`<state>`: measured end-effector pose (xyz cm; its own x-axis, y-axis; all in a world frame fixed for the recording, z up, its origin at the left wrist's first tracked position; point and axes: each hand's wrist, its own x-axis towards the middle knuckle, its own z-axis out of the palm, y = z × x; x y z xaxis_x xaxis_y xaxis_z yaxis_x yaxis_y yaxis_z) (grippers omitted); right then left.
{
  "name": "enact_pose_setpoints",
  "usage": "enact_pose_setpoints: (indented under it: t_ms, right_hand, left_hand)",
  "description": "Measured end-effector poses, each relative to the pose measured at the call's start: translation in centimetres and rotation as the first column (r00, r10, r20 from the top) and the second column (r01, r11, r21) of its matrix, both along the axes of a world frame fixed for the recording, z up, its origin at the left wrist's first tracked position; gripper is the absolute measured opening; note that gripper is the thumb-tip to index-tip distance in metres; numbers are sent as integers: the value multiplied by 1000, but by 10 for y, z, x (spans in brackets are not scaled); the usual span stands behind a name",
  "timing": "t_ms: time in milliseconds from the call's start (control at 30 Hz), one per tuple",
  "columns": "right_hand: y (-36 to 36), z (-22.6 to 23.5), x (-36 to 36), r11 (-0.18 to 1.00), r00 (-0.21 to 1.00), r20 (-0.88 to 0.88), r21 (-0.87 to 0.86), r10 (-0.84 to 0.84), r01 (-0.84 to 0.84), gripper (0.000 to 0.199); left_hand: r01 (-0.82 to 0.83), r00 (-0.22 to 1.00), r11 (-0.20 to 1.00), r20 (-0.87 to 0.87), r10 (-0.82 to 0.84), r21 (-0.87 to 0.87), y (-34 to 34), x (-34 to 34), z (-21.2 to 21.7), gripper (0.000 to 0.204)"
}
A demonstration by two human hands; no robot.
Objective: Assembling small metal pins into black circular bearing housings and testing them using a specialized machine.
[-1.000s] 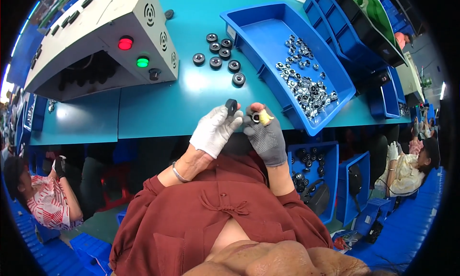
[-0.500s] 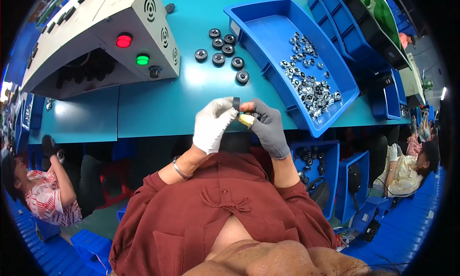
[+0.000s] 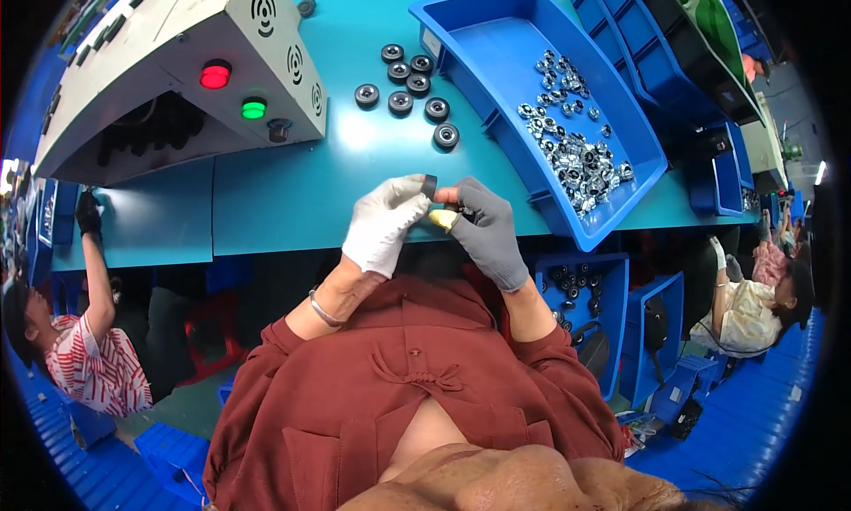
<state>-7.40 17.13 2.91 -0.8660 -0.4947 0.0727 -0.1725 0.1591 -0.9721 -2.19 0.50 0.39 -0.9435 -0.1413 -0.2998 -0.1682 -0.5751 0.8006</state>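
My left hand (image 3: 383,226), in a white glove, pinches a small black rubber tyre (image 3: 430,187) by its edge, just over the table's front edge. Close against it is my right hand (image 3: 486,232), in a grey glove with a bare fingertip and a yellow covering on the thumb. Its fingers are curled, and the bare fingertip reaches to the tyre. Something dark and shiny shows in the curl of the right hand, too hidden to name. Beyond both hands, several small black wheels with silvery hubs (image 3: 400,102) lie on the green table (image 3: 292,210).
At right a blue tray (image 3: 496,125) contains many shiny hubs (image 3: 585,170). A pale machine (image 3: 191,77) with red and green lamps stands at left. Below the table edge, a blue bin (image 3: 612,334) has more wheels. Co-workers sit at left (image 3: 93,360) and right (image 3: 745,312).
Both my hands have shifted slightly left together, with the tyre still pinched in the left. The co-worker at left has stretched an arm forward onto the table.
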Motion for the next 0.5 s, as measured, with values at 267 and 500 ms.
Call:
enact_pose_setpoints:
  t_ms: [267, 500]
  right_hand:
    - [3, -9, -4, 995, 995, -96, -87, 29, -38, 8]
    - [11, 10, -13, 988, 957, -245, 54, 155, -146, 12]
  left_hand:
    - [123, 992, 974, -15, -128, -190, -1, 1, 18, 41]
    - [277, 883, 826, -208, -420, -491, -18, -10, 24, 37]
